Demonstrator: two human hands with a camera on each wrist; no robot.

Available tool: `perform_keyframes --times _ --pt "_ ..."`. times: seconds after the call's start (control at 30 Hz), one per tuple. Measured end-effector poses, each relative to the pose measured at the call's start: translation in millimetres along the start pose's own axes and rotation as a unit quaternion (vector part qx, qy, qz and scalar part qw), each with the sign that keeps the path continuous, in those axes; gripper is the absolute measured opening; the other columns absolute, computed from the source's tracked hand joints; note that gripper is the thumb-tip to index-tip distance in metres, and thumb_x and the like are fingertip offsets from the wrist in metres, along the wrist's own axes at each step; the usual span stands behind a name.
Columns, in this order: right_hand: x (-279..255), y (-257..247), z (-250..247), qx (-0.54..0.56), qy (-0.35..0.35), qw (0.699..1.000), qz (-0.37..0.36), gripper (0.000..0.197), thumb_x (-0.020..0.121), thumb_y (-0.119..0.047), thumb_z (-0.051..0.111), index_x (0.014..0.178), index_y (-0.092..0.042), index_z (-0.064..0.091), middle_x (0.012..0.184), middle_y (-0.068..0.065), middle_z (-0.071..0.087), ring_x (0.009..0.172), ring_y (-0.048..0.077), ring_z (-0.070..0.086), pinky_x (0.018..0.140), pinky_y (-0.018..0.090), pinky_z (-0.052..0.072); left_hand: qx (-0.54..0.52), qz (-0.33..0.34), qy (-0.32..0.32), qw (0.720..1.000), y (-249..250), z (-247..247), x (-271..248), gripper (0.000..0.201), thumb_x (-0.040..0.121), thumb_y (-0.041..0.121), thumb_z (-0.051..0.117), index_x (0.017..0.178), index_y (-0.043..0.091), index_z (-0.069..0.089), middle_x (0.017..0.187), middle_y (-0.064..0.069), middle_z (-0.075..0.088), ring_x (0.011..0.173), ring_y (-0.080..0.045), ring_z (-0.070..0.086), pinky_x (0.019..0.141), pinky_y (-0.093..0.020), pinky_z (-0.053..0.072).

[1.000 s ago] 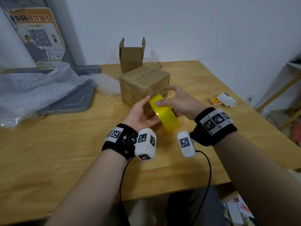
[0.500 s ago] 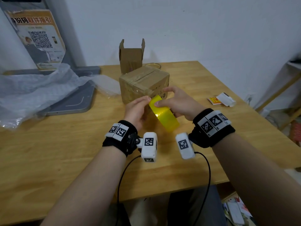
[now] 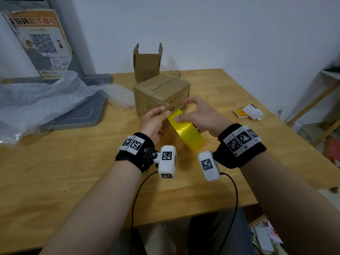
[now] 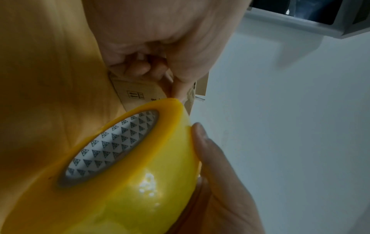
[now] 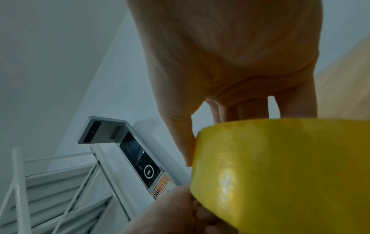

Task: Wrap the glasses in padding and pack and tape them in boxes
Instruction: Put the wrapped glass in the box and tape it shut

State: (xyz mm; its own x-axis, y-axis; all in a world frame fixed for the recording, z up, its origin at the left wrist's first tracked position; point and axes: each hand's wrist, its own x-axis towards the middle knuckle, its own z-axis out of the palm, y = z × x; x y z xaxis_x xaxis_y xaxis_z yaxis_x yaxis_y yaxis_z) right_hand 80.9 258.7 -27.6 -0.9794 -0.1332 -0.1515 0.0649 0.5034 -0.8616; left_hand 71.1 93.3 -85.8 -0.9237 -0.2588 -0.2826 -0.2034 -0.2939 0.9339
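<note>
A yellow roll of tape (image 3: 185,132) is held in the right hand (image 3: 200,115), the thumb laid on its outer band and the fingers reaching past it toward the closed cardboard box (image 3: 161,92); the grip is thus closed round the roll, which is kept tilted just in front of the box's near face. The left hand (image 3: 153,122) is raised beside it, thumb and forefinger pinched together at the roll's upper edge against the box (whether a loose tape end lies between them cannot be told), with the other fingers curled in the left wrist view. The box stands near the middle of the table (image 3: 64,162), its top flaps taped over. Behind it, an open box (image 3: 147,65) stands upright with a glass (image 3: 172,73) just beside it. Bubble wrap (image 3: 36,100) is spread at the left over a grey tray (image 3: 81,115). Bare table is seen in front of the wrists and toward the right edge, where a small packet (image 3: 248,112) lies.
</note>
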Motion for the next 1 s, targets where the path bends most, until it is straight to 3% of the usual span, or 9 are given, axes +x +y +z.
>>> perform_keyframes --times 0.13,0.23,0.3,0.4,0.53,0.67,0.83,0.93,1.0 --pt "-4.3 3.0 -2.3 0.003 0.004 1.0 0.006 0.068 0.076 -0.039 0.089 0.132 -0.037 0.05 0.116 0.001 0.069 0.099 0.026 0.072 0.086 0.052 0.062 -0.002 -0.011 -0.017 1.0 -3.9 -0.3 -2.4 0.029 0.089 0.019 0.08 0.114 0.029 0.069 0.092 0.003 0.068 0.056 -0.008 0.046 0.045 -0.022 0.034" --pt "-10.6 2.1 -5.1 -0.006 0.012 1.0 -0.004 0.067 0.078 -0.036 0.088 0.132 -0.035 0.049 0.112 0.001 0.068 0.089 0.023 0.071 0.07 0.04 0.061 -0.011 -0.019 -0.011 1.0 -6.2 1.4 -4.8 0.041 0.087 0.016 0.081 0.123 0.024 0.064 0.085 0.002 0.064 0.054 -0.008 0.042 0.043 -0.021 0.034" --pt "-13.3 0.6 -5.9 -0.016 0.019 1.0 -0.013 0.067 0.079 -0.034 0.088 0.132 -0.032 0.048 0.108 0.002 0.066 0.078 0.02 0.066 0.057 0.031 0.049 -0.031 -0.02 0.003 0.999 -8.5 4.5 -6.0 0.053 0.085 0.015 0.083 0.133 0.015 0.062 0.087 0.0 0.063 0.054 -0.009 0.043 0.043 -0.022 0.033" --pt "-14.9 0.8 -6.2 -0.033 0.026 0.999 -0.02 0.064 0.08 -0.033 0.088 0.128 -0.028 0.047 0.104 0.002 0.063 0.073 0.015 0.058 0.053 0.027 0.039 -0.056 -0.026 0.024 0.998 -13.6 8.7 -12.6 0.074 0.082 0.018 0.086 0.145 0.001 0.05 0.094 -0.006 0.062 0.058 -0.013 0.046 0.042 -0.021 0.032" --pt "-20.4 0.8 -3.6 -0.061 0.027 0.997 -0.031 0.06 0.08 -0.031 0.087 0.122 -0.024 0.045 0.098 -0.001 0.057 0.071 0.01 0.05 0.053 0.027 0.033 -0.071 -0.04 0.029 0.996 -14.1 7.2 -20.8 0.058 0.085 0.014 0.083 0.132 0.007 0.05 0.093 -0.006 0.06 0.06 -0.013 0.043 0.045 -0.023 0.035" --pt "-25.1 -1.2 -1.0 -0.082 0.026 0.996 -0.035 0.055 0.081 -0.033 0.085 0.115 -0.024 0.043 0.088 -0.002 0.05 0.064 0.011 0.044 0.05 0.027 0.03 -0.063 -0.024 0.024 0.997 -9.2 4.0 -26.8 0.049 0.088 0.014 0.081 0.125 0.017 0.049 0.077 0.001 0.047 0.058 -0.014 0.037 0.053 -0.026 0.033" --pt "-29.9 -3.0 2.1 -0.08 0.015 0.996 -0.038 0.055 0.081 -0.032 0.085 0.116 -0.022 0.043 0.09 -0.001 0.051 0.066 0.012 0.045 0.052 0.028 0.031 -0.077 -0.027 0.017 0.996 -12.1 -3.9 -30.9 0.043 0.087 0.014 0.081 0.11 0.02 0.045 0.078 -0.001 0.049 0.055 -0.014 0.036 0.051 -0.026 0.034" --pt "-32.2 -2.2 2.1 -0.055 0.01 0.998 -0.032 0.055 0.081 -0.034 0.086 0.116 -0.024 0.045 0.085 0.0 0.051 0.064 0.015 0.046 0.052 0.028 0.034 -0.1 -0.046 -0.004 0.994 -13.6 -4.6 -34.1 0.041 0.088 0.014 0.081 0.115 0.019 0.05 0.063 0.004 0.044 0.043 -0.009 0.036 0.042 -0.023 0.033" --pt "-32.8 -0.4 0.5 -0.027 -0.002 0.999 -0.026 0.053 0.078 -0.036 0.087 0.11 -0.029 0.046 0.091 0.008 0.062 0.069 0.021 0.055 0.059 0.031 0.041 -0.112 -0.05 -0.019 0.992 -14.0 -2.8 -35.7 0.041 0.089 0.013 0.08 0.12 0.017 0.055 0.062 0.004 0.051 0.048 -0.007 0.042 0.045 -0.024 0.035"
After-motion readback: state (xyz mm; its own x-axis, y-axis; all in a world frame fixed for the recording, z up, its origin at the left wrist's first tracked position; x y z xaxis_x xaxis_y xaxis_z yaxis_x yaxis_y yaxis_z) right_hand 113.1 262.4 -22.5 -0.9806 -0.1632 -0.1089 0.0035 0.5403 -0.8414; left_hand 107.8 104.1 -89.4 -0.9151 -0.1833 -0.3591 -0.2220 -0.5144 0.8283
